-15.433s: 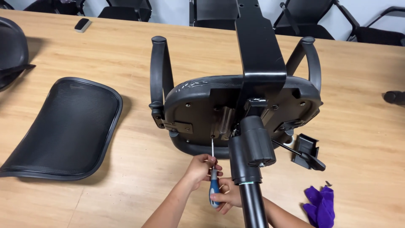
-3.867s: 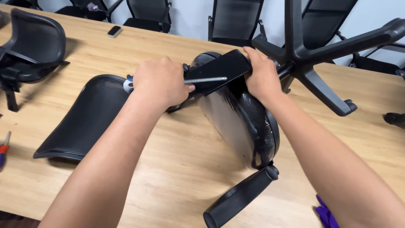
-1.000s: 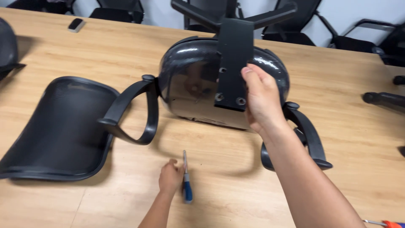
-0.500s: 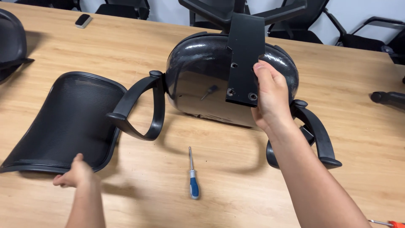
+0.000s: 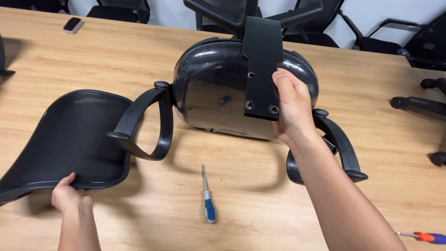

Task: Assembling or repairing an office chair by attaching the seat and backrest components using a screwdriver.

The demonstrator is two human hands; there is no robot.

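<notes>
A black office chair seat [image 5: 213, 97] stands tilted on its edge on the wooden table [image 5: 385, 107], its glossy underside facing me and an armrest on each side. My right hand [image 5: 290, 104] grips the flat black bracket [image 5: 260, 65] that runs down the seat's underside. My left hand [image 5: 69, 195] holds the near edge of a black mesh chair back [image 5: 69, 135] lying flat at the left. A blue-handled screwdriver [image 5: 207, 197] lies loose on the table between my arms.
An orange and blue screwdriver [image 5: 425, 237] lies at the bottom right. A chair base with casters [image 5: 418, 102] sits at the right edge. A small dark object [image 5: 73, 24] lies at the far left. Several office chairs stand behind the table.
My left hand let go of the blue screwdriver, moved left and took hold of the mesh back's near edge. My right hand stays on the bracket.
</notes>
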